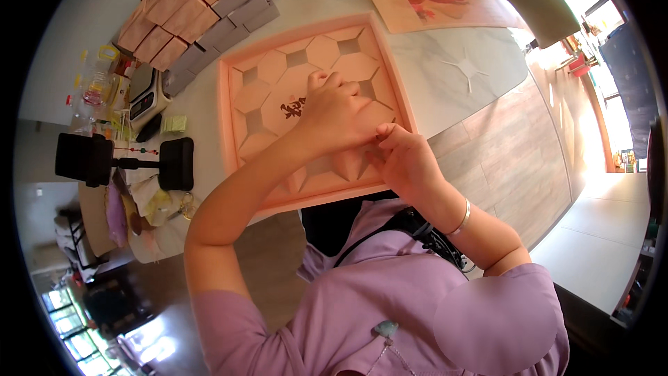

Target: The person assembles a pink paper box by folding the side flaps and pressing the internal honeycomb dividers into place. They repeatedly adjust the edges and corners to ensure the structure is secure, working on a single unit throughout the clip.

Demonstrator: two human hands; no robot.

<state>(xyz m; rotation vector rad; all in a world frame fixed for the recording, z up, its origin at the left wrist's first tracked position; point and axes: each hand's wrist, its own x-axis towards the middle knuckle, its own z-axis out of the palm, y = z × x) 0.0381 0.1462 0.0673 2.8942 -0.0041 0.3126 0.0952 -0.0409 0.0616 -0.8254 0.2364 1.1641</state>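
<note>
A shallow pink square box (224, 115) lies on the table in front of me. Inside it sits a pink cardboard insert (270, 67) of octagonal faces with grey gaps between them and dark lettering near the middle. My left hand (337, 113) reaches over the insert with its fingers curled down on it; what lies under them is hidden. Close beside its wrist edge, at the box's right side, my right hand (405, 157) has thumb and fingers pinched together. Anything between those fingertips is too small or covered to make out.
Pink and grey boxes (188, 17) are stacked at the back left. Nearer stand a small scale (141, 101) and a black phone stand (177, 163). A printed pink sheet (431, 0) lies at the back, a white star-shaped piece (467, 68) to the right, beside a greenish chair (536, 0).
</note>
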